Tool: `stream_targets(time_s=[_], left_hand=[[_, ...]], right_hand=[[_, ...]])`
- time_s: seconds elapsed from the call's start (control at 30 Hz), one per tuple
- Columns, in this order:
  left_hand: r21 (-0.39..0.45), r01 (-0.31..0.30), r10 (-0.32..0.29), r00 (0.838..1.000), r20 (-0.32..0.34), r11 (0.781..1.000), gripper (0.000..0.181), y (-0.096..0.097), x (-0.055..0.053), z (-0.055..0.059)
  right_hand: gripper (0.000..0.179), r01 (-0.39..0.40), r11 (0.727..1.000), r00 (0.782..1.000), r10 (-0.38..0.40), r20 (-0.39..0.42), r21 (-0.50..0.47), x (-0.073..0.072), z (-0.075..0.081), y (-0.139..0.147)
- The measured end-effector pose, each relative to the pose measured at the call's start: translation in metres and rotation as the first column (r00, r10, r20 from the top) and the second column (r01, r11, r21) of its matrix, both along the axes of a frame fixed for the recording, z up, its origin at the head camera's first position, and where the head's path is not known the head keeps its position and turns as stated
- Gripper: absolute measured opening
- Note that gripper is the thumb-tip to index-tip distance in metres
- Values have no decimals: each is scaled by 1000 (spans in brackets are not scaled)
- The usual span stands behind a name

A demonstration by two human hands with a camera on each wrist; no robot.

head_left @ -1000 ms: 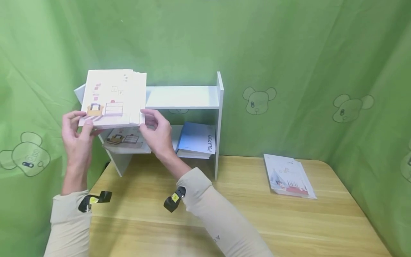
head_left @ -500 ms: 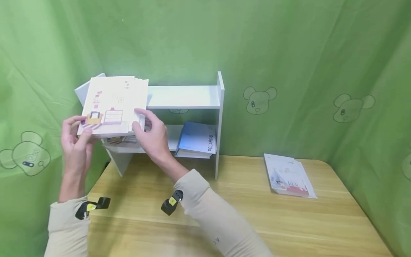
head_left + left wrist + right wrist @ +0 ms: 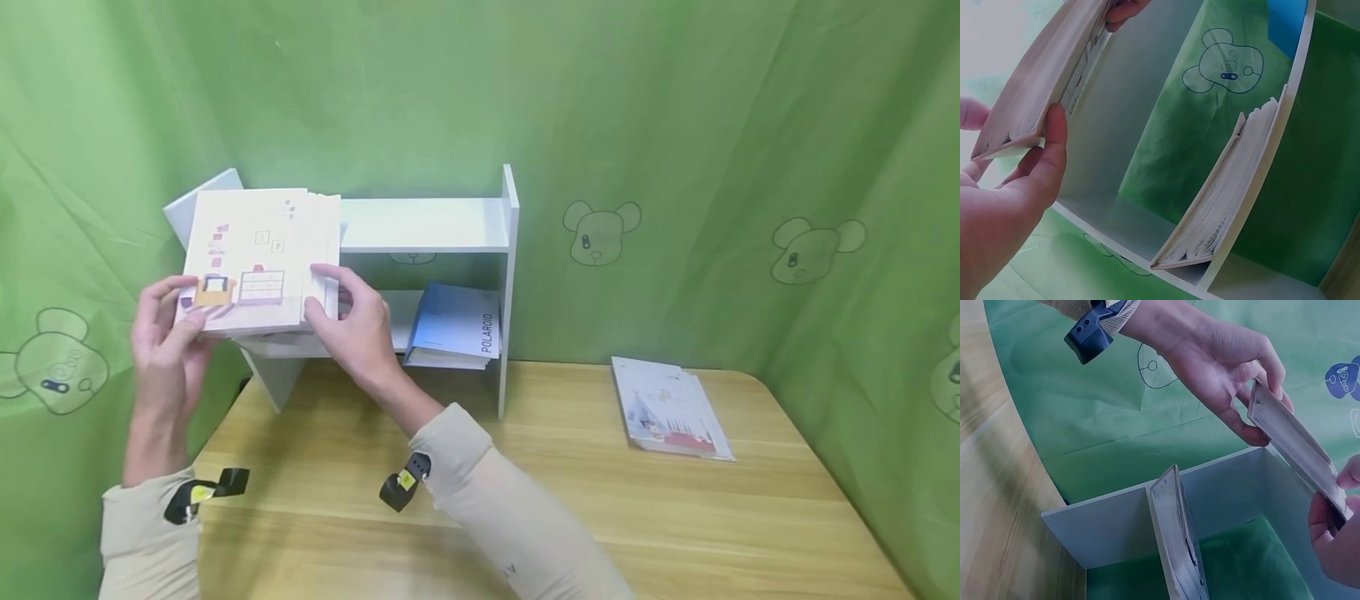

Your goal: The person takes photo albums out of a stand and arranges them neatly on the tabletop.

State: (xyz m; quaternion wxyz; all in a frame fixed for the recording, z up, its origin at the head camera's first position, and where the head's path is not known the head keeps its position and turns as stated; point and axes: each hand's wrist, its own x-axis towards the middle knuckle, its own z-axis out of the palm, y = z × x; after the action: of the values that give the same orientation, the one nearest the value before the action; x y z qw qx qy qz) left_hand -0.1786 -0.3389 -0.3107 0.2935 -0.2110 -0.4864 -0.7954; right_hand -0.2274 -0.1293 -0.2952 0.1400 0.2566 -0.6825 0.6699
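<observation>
Both hands hold a thick white book (image 3: 247,250) with a drawn room on its cover, in front of the shelf's upper left part in the head view. The left hand (image 3: 168,342) grips its lower left corner, thumb on the cover. My right hand (image 3: 356,325) pinches the lower right edge. Thick page edges of this book (image 3: 1029,81) face the left wrist camera. A second book (image 3: 1216,194) lies on the lower shelf below, mostly covered in the head view. Whether the held book touches the upper shelf cannot be told.
The white two-tier shelf (image 3: 423,225) stands on the wooden table (image 3: 562,517). A blue book marked POLAROID (image 3: 457,329) lies at its lower right. Another white book (image 3: 671,408) is on the table at right. Green curtain (image 3: 675,108) surrounds everything.
The held book has come down in front of the shelf, covering the lower left book. My right hand has shifted slightly left on it; both hands keep their grip.
</observation>
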Motion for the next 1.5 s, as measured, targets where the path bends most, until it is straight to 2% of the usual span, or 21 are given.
stream_targets(time_s=[0.13, 0.3, 0.43, 0.5, 0.77, 0.9, 1.03, 1.13, 1.23, 1.33, 1.47, 1.5], left_hand=[[-12, 20, -20, 1000, -5, 1000, 37, 0, 4, -1], [-22, 1, -1, 1000, 1, 1000, 38, -1, 11, -6], [-9, 17, -17, 1000, -9, 1000, 41, -2, 16, -9], [-30, 4, -4, 1000, -9, 1000, 43, -2, 17, -10], [-22, 62, -62, 998, -10, 998, 45, -2, 22, -18], [-31, 54, -54, 999, -4, 998, 47, -3, 25, -24], [-48, 15, -14, 1000, 17, 999, 49, -3, 28, -28], [-51, -6, 7, 1000, 30, 999, 49, -2, 27, -31], [-29, 13, -12, 1000, 15, 999, 47, -2, 27, -36], [-25, 7, -7, 1000, 10, 1000, 47, -1, 25, -40], [-47, -35, 36, 999, 30, 998, 48, 1, 24, -44], [-35, -20, 21, 1000, 19, 999, 48, 1, 23, -46]], right_hand=[[40, 0, 1000, 1000, 0, 3, 18, 4, -1, 4], [39, 1, 999, 1000, -1, -13, 43, 10, -5, 6], [39, 10, 998, 999, -8, -46, 64, 13, -7, 7], [39, 12, 998, 998, -9, -56, 68, 15, -8, 8], [41, 59, 993, 995, -51, -83, 104, 20, -10, 11], [42, 50, 992, 996, -40, -86, 115, 23, -12, 12], [42, 55, 989, 995, -43, -90, 139, 26, -14, 14], [42, 59, 987, 995, -45, -91, 150, 26, -17, 13], [42, 54, 987, 995, -39, -97, 151, 27, -22, 14], [43, 51, 988, 994, -37, -102, 143, 27, -27, 14], [43, 51, 991, 995, -40, -95, 122, 26, -31, 15], [43, 48, 992, 995, -37, -93, 118, 26, -31, 15]])
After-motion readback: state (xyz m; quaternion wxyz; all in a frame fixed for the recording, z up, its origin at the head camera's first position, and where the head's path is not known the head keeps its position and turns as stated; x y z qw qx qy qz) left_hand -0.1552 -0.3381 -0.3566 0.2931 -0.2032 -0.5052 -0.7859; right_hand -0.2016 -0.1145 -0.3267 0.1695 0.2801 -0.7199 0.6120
